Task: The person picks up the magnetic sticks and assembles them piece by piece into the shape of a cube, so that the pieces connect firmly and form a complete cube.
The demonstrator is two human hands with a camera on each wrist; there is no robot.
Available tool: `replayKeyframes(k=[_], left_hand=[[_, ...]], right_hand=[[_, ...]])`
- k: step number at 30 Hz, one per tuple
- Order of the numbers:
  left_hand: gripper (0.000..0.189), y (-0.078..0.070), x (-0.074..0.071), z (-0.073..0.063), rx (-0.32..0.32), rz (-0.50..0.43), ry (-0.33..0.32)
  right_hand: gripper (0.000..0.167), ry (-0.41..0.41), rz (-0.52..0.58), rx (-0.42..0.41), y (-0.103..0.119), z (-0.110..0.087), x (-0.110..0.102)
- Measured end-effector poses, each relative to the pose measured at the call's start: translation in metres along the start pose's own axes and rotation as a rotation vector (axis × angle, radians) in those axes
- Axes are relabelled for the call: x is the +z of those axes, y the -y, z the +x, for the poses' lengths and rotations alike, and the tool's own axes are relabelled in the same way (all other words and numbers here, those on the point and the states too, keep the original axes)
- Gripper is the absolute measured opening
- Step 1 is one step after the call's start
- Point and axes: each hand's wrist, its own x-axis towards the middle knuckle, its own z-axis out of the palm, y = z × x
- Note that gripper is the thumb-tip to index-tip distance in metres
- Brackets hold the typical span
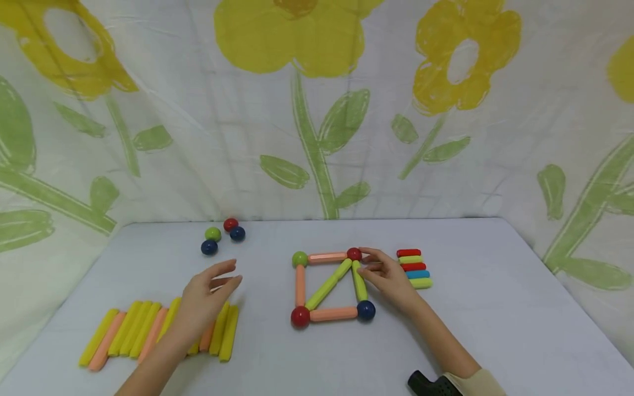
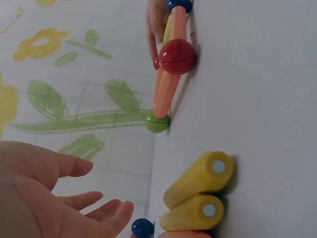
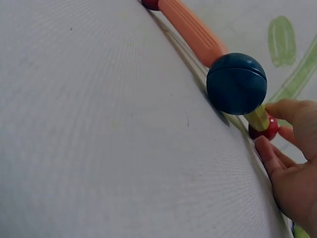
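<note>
We find a lane of white table (image 1: 267, 330) between the long rods (image 1: 229, 333) at left and the central square of rods and balls (image 1: 334, 314), where a hand could pass. The left hand (image 1: 204, 297) hangs over the long rods, with four balls (image 1: 213, 234) beyond it. The right hand (image 1: 388, 278) blocks the gap between the square and the short rods (image 1: 415, 267).

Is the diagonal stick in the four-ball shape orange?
No, the diagonal stick is yellow-green, stretching between two red balls.
</note>
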Motion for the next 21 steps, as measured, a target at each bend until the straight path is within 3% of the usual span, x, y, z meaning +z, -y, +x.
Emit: replayKeyframes(k=[6, 12, 21], left_hand=[[0.05, 0.02, 0.006, -0.02, -0.053, 0.059, 0.032], [0.045, 0.031, 0.019, -0.032, -0.014, 0.03, -0.001], [0.046, 0.027, 0.031, -0.034, 0.063, -0.009, -0.009]], right_hand=[[0.055, 0.012, 0.026, 0.053, 0.001, 0.0, -0.001], [0.057, 0.044, 0.056, 0.091, 0.002, -0.008, 0.0], [0.055, 0.05, 0.076, 0.057, 0.003, -0.024, 0.003]])
